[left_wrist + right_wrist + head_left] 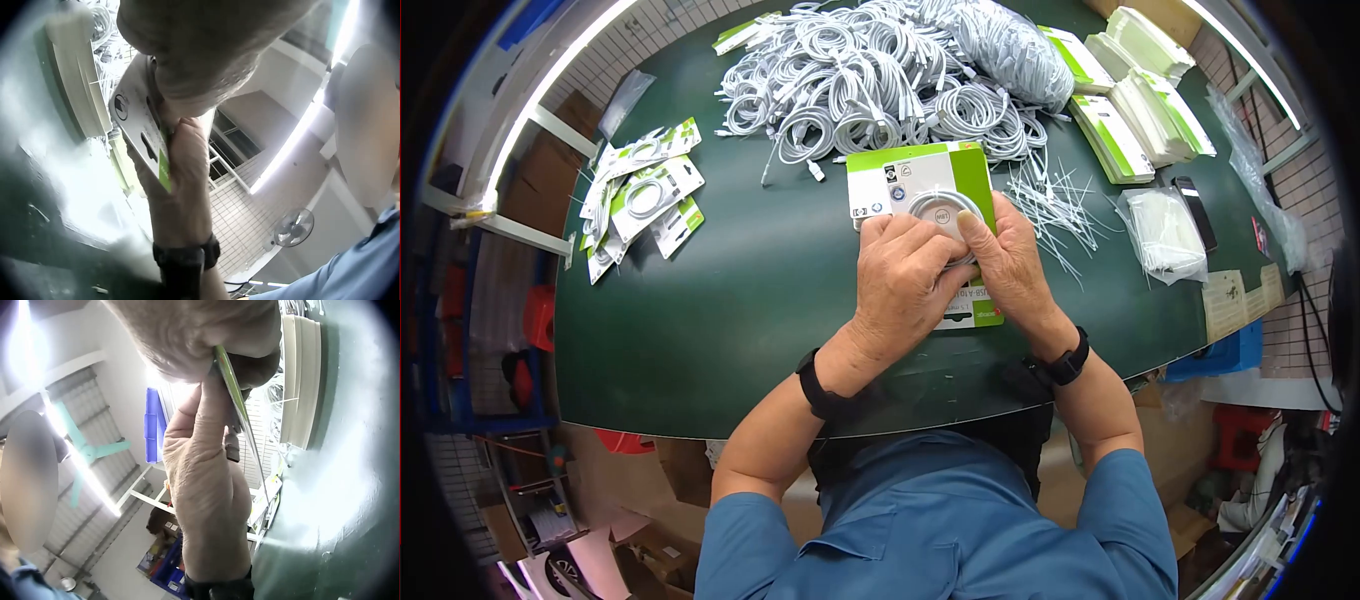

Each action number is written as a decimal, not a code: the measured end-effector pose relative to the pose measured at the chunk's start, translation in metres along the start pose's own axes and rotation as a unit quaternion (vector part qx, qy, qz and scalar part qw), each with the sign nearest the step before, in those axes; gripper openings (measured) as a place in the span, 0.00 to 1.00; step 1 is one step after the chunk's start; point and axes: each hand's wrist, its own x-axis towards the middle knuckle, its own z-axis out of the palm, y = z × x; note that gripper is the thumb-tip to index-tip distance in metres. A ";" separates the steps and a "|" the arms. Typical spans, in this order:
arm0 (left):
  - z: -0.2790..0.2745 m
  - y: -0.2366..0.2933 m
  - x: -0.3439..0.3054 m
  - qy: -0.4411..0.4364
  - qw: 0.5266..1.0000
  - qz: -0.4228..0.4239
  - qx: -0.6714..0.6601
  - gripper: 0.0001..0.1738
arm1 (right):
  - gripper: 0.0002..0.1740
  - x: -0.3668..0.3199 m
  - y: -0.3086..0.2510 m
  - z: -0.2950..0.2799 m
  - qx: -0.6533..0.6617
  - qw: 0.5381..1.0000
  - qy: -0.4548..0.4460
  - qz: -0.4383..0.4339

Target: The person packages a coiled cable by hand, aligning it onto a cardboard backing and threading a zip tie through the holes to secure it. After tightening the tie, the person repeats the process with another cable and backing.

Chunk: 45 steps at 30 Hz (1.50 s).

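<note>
Both hands hold a white and green packaging card (972,170) in front of the body in the head view. A coiled white cable (943,194) lies against the card's face, around a round printed mark. My left hand (905,270) curls its fingers over the lower left of the coil, thumb and index finger pinching at its bottom edge. On the right side, my right hand (1015,260) grips the card, its thumb pressed on the coil and its fingers behind. Seen from the right wrist, the card (240,406) stands edge-on between the hands. The left fingertips are partly hidden.
A big heap of coiled white cables (850,80) covers the table's far side. Loose white ties (1055,210) lie right of the card. Stacks of blank cards (1155,120) stand back right, beside a bag of ties (1165,230). Cards with cables (645,195) are piled at left.
</note>
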 end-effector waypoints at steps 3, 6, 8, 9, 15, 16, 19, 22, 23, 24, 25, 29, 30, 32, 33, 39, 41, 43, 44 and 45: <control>-0.001 -0.002 0.000 0.010 0.999 0.044 0.013 0.13 | 0.21 -0.001 -0.008 0.004 -0.011 1.000 0.004 -0.010; -0.002 -0.002 0.001 0.011 0.997 0.068 0.023 0.12 | 0.21 0.002 -0.007 0.007 -0.025 0.998 0.034 -0.050; 0.000 0.000 -0.002 -0.001 0.997 0.067 0.034 0.11 | 0.23 0.005 -0.006 0.008 -0.062 0.991 0.085 -0.089; 0.001 0.001 -0.003 -0.007 0.997 0.068 0.038 0.12 | 0.25 0.005 -0.008 0.007 -0.075 0.989 0.094 -0.089; 0.005 0.000 -0.004 -0.044 0.995 0.075 0.054 0.12 | 0.38 0.011 0.005 -0.004 -0.203 0.954 0.124 -0.183; 0.005 -0.001 -0.004 -0.042 0.994 0.080 0.054 0.13 | 0.38 0.010 0.004 -0.003 -0.213 0.951 0.126 -0.188; 0.001 0.001 -0.003 -0.028 0.994 0.093 0.049 0.13 | 0.36 0.008 0.000 -0.001 -0.183 0.958 0.121 -0.182; -0.002 0.002 -0.005 -0.016 0.994 0.094 0.053 0.13 | 0.35 0.009 -0.003 0.004 -0.072 0.980 0.099 -0.157; -0.002 0.002 -0.005 -0.014 0.994 0.093 0.054 0.13 | 0.35 0.010 -0.003 0.005 -0.057 0.981 0.094 -0.163; -0.003 0.002 -0.005 -0.021 0.995 0.085 0.046 0.12 | 0.35 0.010 -0.003 0.005 -0.042 0.981 0.088 -0.167; -0.005 0.001 -0.006 -0.028 0.996 0.076 0.038 0.12 | 0.35 0.010 -0.004 0.005 -0.043 0.985 0.075 -0.149; -0.022 -0.005 -0.008 0.027 0.995 -0.028 -0.091 0.13 | 0.36 0.011 -0.019 0.001 -0.022 0.992 0.062 -0.112; -0.027 -0.009 -0.008 0.051 0.987 -0.079 -0.134 0.15 | 0.37 0.010 -0.021 0.001 -0.012 0.991 0.068 -0.111; -0.035 -0.019 -0.008 0.102 0.955 -0.180 -0.215 0.20 | 0.37 0.009 -0.019 -0.001 -0.022 0.991 0.071 -0.108; -0.037 -0.021 -0.007 0.084 0.941 -0.220 -0.241 0.22 | 0.37 0.009 -0.020 0.000 -0.021 0.991 0.070 -0.113; -0.036 -0.011 -0.007 -0.055 0.820 -0.376 -0.428 0.26 | 0.36 0.004 -0.019 0.012 -0.001 0.993 0.034 -0.111; -0.040 -0.011 -0.010 -0.084 0.796 -0.416 -0.432 0.27 | 0.36 0.004 -0.019 0.012 -0.007 0.994 0.028 -0.102; -0.040 -0.009 -0.012 -0.065 0.815 -0.411 -0.403 0.29 | 0.36 0.004 -0.016 0.011 -0.001 0.995 0.029 -0.093; -0.035 -0.012 -0.018 -0.029 0.845 -0.386 -0.370 0.30 | 0.36 0.004 -0.016 0.011 0.004 0.996 0.030 -0.089; -0.034 -0.010 -0.018 0.005 0.871 -0.359 -0.336 0.30 | 0.35 0.005 -0.016 0.011 0.009 0.996 0.033 -0.085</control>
